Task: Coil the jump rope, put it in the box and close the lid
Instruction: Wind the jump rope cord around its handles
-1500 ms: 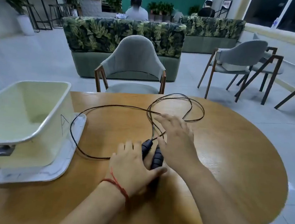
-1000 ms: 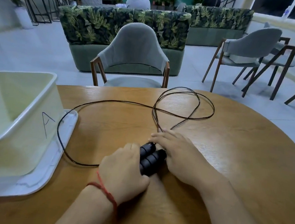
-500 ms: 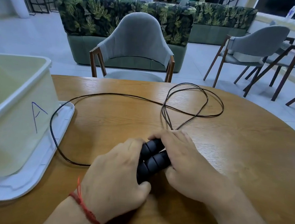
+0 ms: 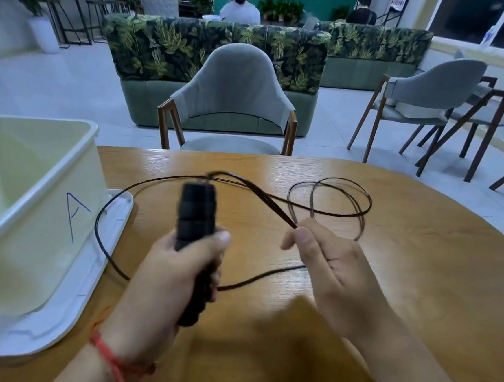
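My left hand (image 4: 174,278) grips the two black jump rope handles (image 4: 196,213) together, held upright above the wooden table (image 4: 417,294). From their tops the thin black rope (image 4: 345,214) runs right, and my right hand (image 4: 326,266) pinches its doubled strands between thumb and fingers. Beyond that hand the rope lies in loose loops on the table, and one long loop curves left to the lid. The pale open box (image 4: 33,191), marked with a blue "A", stands on its white lid (image 4: 86,292) at the left.
A grey chair (image 4: 231,98) is pushed up to the table's far edge. More chairs (image 4: 432,105) stand at the right, a leaf-patterned sofa (image 4: 213,52) behind, with two people seated far off. The table edge curves away on the right.
Both hands were on the handles lying on the table. My left hand has lifted the handles upright, and my right hand has let go of them and pinched the rope strands.
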The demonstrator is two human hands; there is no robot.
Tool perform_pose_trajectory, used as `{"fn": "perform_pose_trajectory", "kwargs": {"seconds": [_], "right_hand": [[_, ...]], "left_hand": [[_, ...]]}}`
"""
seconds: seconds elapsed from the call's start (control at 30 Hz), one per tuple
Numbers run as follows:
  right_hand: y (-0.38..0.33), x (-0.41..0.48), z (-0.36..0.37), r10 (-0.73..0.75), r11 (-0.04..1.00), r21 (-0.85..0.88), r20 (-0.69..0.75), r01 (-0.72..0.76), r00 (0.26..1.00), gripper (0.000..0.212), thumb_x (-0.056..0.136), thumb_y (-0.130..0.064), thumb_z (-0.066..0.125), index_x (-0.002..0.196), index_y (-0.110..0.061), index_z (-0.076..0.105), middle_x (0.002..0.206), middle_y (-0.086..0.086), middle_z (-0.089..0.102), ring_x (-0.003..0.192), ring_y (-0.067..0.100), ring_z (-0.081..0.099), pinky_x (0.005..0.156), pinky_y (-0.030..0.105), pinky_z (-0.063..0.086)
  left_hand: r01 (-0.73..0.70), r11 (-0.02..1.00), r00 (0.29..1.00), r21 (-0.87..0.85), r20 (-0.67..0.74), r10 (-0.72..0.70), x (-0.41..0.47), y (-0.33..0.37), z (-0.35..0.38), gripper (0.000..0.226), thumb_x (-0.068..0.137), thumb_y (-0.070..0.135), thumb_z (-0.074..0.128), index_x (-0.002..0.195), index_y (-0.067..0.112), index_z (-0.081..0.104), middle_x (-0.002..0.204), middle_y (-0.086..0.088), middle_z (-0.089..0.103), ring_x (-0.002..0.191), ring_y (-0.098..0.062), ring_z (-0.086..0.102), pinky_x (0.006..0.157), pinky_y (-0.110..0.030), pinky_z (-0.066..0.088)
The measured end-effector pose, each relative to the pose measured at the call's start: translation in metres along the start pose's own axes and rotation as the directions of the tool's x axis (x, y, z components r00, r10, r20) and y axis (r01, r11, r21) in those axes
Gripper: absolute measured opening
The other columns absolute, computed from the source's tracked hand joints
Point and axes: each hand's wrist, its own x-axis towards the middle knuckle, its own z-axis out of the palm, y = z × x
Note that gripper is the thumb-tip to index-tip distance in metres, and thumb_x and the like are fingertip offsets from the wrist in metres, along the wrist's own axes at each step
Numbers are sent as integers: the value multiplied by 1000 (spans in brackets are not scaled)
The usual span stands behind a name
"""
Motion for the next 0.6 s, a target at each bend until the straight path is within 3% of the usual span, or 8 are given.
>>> {"fn": "perform_pose_trajectory", "kwargs": {"seconds": [0.07,0.13,0.23,0.3,0.4,0.5,0.6], "right_hand": [[0,1,0,25,1000,7,-22,-25,999,44,110,-54,35,86,-31,64,57,5,42,49,12,41,50,38,35],[-4,0,5,1,999,-54,35,1,999,45,111,-54,35,81,-29,58,59,1,48,50,12,44,51,33,35],[-12,-5,21,-42,977,-194,208,83,977,42,111,-54,34,82,-28,50,58,-10,51,55,15,51,52,29,37],[-17,-9,30,-66,956,-255,292,144,954,33,111,-54,33,85,-37,41,57,-11,48,59,16,51,55,33,39],[-21,-11,35,-66,950,-264,347,165,936,25,112,-53,33,89,-45,37,60,-16,45,64,13,49,61,36,40],[-18,-7,29,-6,965,-241,361,99,933,38,109,-60,34,83,-34,44,62,-9,55,65,14,54,62,37,43],[-10,-1,12,73,965,-263,339,20,938,51,103,-70,43,76,-29,52,59,-5,56,58,12,53,58,37,45]], "left_hand": [[42,951,999,-306,19,-38,1,6,-3,33,85,33,81,108,12,71,94,-8,80,78,-20,79,59,-41,64],[52,900,998,-432,44,-36,0,9,-1,37,89,35,70,113,7,67,116,-15,85,107,-27,84,77,-51,71],[68,836,997,-544,66,-37,-2,10,5,37,92,33,62,118,5,64,124,-23,82,119,-35,80,96,-59,64],[61,822,998,-567,51,-39,-1,9,8,37,92,32,63,119,7,62,121,-22,83,117,-38,80,101,-61,60],[53,810,999,-584,37,-39,1,6,6,33,88,32,70,110,8,65,92,-10,79,97,-32,84,96,-63,62],[26,846,1000,-533,21,-17,5,4,1,29,88,33,72,105,12,62,79,-5,64,74,-23,73,97,-66,62],[-55,918,994,-393,-106,14,12,5,-10,21,92,36,74,98,19,63,78,-1,63,70,-19,68,93,-63,61]]}}
